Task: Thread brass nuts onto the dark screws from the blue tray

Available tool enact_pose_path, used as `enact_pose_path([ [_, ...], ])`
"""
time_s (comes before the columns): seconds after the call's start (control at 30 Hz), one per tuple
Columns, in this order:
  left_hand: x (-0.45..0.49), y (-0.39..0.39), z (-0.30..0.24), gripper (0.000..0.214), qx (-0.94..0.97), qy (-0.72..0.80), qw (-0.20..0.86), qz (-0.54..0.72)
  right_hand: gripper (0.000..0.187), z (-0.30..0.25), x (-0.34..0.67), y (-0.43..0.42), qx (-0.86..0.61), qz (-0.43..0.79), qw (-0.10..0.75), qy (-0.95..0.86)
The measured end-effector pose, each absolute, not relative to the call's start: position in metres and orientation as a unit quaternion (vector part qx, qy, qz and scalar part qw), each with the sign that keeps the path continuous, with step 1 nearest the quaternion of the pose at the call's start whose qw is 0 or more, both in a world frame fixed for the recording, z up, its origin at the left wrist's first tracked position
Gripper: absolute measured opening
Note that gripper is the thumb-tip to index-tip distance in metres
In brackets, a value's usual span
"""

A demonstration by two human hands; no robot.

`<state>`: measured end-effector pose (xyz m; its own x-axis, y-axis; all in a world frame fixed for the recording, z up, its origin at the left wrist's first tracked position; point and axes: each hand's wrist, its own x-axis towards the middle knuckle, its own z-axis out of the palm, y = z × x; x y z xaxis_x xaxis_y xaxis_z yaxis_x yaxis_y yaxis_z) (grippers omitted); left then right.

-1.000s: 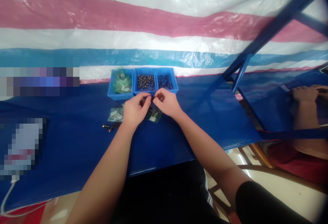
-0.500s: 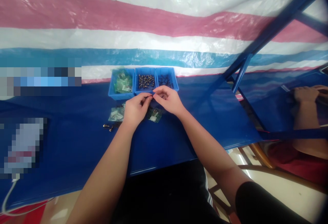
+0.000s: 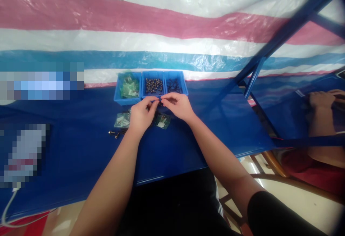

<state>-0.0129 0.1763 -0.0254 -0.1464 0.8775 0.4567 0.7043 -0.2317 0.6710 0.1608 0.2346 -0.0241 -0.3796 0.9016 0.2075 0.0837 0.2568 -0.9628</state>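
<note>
Just in front of the blue bins, my left hand (image 3: 142, 114) and my right hand (image 3: 177, 107) meet at the fingertips. Both are closed in a pinch, and a small dark piece shows between them, too small to name. Under and beside my left hand lies a clear packet (image 3: 122, 120) with white pieces inside. A second small packet (image 3: 162, 121) rests below my right hand. Several screws (image 3: 113, 134) with brassy heads lie left of my left wrist, partly hidden by it.
Three joined bins stand behind my hands: the left bin (image 3: 116, 97) holds green-tinted packets, the middle one brassy screws (image 3: 153, 85), the right one dark screws (image 3: 173, 84). A blurred-out device (image 3: 28, 153) with a white cable lies left. Blue frame bars (image 3: 256, 76) and another person's hands (image 3: 322, 100) are right.
My fingertips have shifted slightly, and the right fingers sit a little lower. A bit more of the dark piece shows between the hands. The bins and packets have stayed put.
</note>
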Motion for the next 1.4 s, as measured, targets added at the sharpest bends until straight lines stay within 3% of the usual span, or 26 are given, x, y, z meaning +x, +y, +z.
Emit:
enact_pose_path([
  [0.3,-0.013,0.175,-0.024,0.028,0.642,0.625,0.100,0.433,0.025,-0.019,0.161,0.233,-0.367,0.457,0.421,-0.692],
  [0.77,-0.012,0.175,-0.024,0.025,0.642,0.613,0.118,0.445,0.027,-0.029,0.158,0.238,-0.358,0.532,0.433,-0.634],
  [1.03,-0.014,0.177,-0.028,0.026,0.642,0.624,0.110,0.431,0.024,-0.031,0.156,0.235,-0.354,0.450,0.450,-0.685],
  [1.4,-0.012,0.175,-0.027,0.024,0.640,0.616,0.116,0.445,0.020,-0.033,0.155,0.236,-0.359,0.451,0.454,-0.679],
])
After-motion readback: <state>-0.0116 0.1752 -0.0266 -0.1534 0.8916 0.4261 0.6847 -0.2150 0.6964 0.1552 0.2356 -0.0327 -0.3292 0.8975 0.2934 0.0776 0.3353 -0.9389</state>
